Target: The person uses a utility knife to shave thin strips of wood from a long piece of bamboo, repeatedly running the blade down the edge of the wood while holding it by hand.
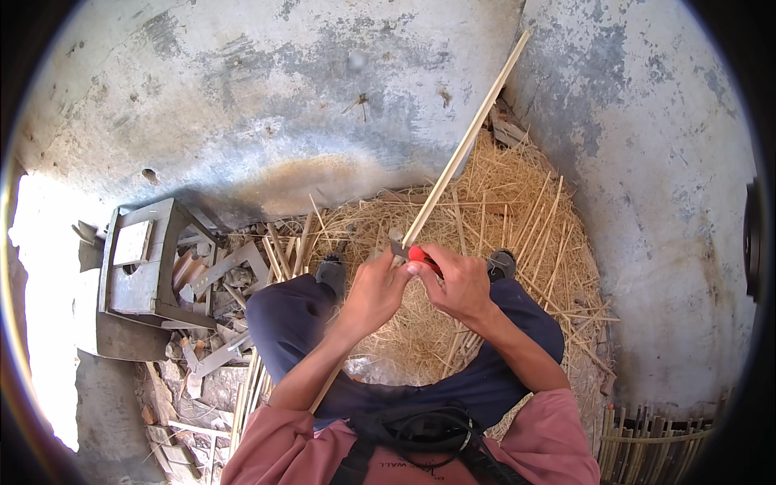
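A long pale strip of split bamboo or wood [457, 158] slants from the upper right down to my hands, and its lower end shows again beside my left forearm. My left hand [377, 291] is closed around this strip. My right hand [462, 281] grips a red-handled knife [415, 255], whose short grey blade lies against the strip just above my left fingers. The thumbs almost meet at the handle. The exact contact of blade and strip is partly covered by my fingers.
Straw-like shavings [412, 323] cover the floor between my legs. Loose thin sticks [550, 222] lie at the right. A worn wooden stool [153, 279] rests at the left by scrap pieces [218, 356]. Peeling walls [323, 97] stand close ahead and right; a stick fence [659, 440] is at the lower right.
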Tool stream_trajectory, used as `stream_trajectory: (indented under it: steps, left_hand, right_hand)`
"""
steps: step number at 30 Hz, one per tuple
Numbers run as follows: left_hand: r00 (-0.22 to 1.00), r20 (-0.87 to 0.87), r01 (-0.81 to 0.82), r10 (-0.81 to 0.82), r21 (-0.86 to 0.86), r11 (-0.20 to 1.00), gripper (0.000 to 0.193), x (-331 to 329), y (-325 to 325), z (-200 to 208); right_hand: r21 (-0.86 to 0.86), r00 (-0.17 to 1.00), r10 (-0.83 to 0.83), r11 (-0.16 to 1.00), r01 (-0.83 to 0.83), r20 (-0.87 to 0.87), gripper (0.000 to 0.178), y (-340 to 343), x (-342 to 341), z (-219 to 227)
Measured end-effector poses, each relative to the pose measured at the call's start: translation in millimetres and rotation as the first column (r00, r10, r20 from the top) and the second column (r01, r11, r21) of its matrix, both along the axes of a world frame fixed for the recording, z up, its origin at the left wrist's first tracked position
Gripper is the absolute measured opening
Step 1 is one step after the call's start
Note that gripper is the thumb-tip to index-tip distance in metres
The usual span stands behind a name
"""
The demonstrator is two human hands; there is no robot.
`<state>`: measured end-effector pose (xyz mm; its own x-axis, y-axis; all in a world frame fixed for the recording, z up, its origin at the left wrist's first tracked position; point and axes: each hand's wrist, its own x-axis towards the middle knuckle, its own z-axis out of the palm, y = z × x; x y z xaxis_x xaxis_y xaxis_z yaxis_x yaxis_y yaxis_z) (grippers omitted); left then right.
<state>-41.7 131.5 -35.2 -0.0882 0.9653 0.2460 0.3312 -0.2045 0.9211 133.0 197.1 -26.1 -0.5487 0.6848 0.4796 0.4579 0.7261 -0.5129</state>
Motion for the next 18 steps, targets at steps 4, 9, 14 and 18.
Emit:
stream_trajectory:
  steps: [4,9,14,18]
  left_hand:
    - [0.999,-0.042,-0.019,0.017,-0.037,0.999,0.027,1.0,0.7,1.4]
    - [0.996,-0.060,-0.066,0.067,0.020,0.998,0.029,3.9,4.2,-6.3]
    - [0.992,-0.095,-0.085,0.084,-0.002,0.996,0.035,7.1,6.8,-2.6]
    - [0.988,-0.132,-0.082,0.077,-0.037,0.996,0.036,6.4,3.9,1.2]
  right_hand:
    - [0.009,0.999,-0.028,1.000,0.028,0.024,0.017,1.7,0.6,-0.3]
    - [0.017,0.998,-0.050,0.999,0.049,0.030,0.017,4.3,-0.3,3.6]
    - [0.039,0.999,-0.039,0.999,0.038,0.026,0.017,8.5,1.8,5.1]
    - [0.052,0.999,-0.034,0.998,0.032,0.041,0.017,9.4,3.8,5.2]
